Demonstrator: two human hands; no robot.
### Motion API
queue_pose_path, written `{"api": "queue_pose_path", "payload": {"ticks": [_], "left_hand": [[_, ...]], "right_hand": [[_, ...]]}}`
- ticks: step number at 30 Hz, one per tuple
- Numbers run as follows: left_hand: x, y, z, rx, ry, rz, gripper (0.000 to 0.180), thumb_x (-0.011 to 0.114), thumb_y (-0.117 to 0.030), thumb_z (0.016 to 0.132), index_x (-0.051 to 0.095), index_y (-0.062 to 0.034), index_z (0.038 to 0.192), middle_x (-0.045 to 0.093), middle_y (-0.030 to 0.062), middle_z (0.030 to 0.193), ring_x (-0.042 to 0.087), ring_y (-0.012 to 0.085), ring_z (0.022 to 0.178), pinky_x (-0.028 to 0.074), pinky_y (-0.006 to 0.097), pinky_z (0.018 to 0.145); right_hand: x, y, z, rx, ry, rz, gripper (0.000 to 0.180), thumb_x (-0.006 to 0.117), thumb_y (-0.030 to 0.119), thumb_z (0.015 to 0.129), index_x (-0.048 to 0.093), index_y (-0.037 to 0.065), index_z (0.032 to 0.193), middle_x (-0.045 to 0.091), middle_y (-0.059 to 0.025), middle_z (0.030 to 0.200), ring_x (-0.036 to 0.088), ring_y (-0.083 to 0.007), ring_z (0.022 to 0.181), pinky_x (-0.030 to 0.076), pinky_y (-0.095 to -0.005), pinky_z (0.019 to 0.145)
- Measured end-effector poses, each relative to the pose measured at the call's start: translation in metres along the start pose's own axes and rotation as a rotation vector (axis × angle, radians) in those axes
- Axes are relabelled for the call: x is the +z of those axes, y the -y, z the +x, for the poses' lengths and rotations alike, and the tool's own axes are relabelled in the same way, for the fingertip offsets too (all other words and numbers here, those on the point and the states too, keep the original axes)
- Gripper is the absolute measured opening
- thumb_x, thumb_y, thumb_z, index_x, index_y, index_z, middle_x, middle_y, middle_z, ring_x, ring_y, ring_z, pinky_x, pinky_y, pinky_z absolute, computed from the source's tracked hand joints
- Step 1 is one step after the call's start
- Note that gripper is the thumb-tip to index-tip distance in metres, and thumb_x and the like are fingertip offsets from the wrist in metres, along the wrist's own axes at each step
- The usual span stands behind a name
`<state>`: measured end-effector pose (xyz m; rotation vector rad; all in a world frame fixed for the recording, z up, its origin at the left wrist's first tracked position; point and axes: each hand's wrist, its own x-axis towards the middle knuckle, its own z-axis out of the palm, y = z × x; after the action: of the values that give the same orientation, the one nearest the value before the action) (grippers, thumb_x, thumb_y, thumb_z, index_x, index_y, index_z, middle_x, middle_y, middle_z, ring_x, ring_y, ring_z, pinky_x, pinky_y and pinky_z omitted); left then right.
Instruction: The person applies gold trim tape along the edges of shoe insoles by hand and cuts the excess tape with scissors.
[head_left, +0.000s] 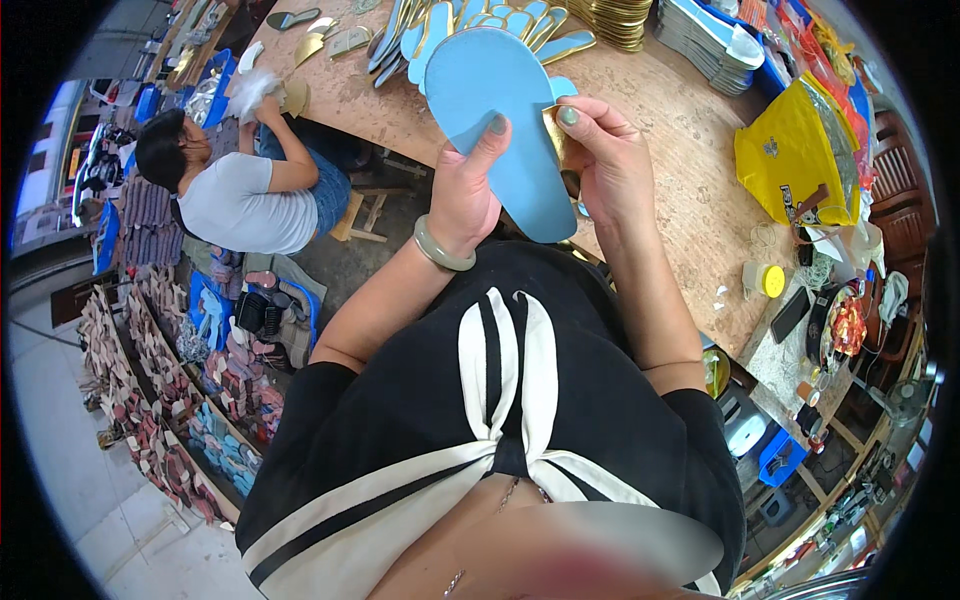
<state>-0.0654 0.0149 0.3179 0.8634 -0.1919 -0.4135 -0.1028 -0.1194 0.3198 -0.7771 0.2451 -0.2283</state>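
Observation:
A light blue shoe insole (pixel 487 85) is held up in front of me, over the near edge of the table, its broad end pointing away. My left hand (pixel 464 196) grips its left side, with the thumb lying across the top face and the fingers hidden beneath. At the insole's right edge, my right hand (pixel 612 165) is closed in a pinch on a thin gold strip (pixel 552 130). Whether the strip is stuck to the insole along its whole length I cannot tell. Just beyond, a pile of blue insoles with gold edges (pixel 500 22) lies on the table.
Stacked gold pieces (pixel 612 22) and grey-blue soles (pixel 708 45) stand at the far side of the wooden table (pixel 690 190). A yellow bag (pixel 790 150), yellow-lidded jar (pixel 768 280) and phone (pixel 790 313) are to the right. A co-worker (pixel 245 200) sits at left, above racks of shoe parts (pixel 150 370).

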Motion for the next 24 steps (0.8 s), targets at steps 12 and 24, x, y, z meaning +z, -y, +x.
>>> {"api": "queue_pose_path", "payload": {"ticks": [12,24], "left_hand": [[-0.007,-0.006,-0.003,-0.013,0.05,-0.034,0.027,0.06,-0.016,0.088,0.055,-0.0071,0.113,0.058,0.0023,0.108,0.055,0.0122,0.097,0.045,0.028,0.083],[-0.007,0.0,-0.007,0.041,0.088,0.047,0.031,0.056,-0.014,0.09,0.048,-0.0072,0.119,0.054,0.0033,0.113,0.052,0.0153,0.106,0.043,0.033,0.09]], "right_hand": [[-0.006,-0.002,-0.001,-0.082,0.071,0.077,0.014,0.068,0.007,0.078,0.065,0.003,0.091,0.065,-0.0047,0.085,0.06,-0.0121,0.078,0.048,-0.0245,0.073],[0.004,-0.001,-0.011,-0.048,0.04,0.048,0.013,0.066,0.004,0.08,0.064,0.0,0.092,0.065,-0.0061,0.086,0.06,-0.0116,0.078,0.048,-0.0246,0.071]]}}
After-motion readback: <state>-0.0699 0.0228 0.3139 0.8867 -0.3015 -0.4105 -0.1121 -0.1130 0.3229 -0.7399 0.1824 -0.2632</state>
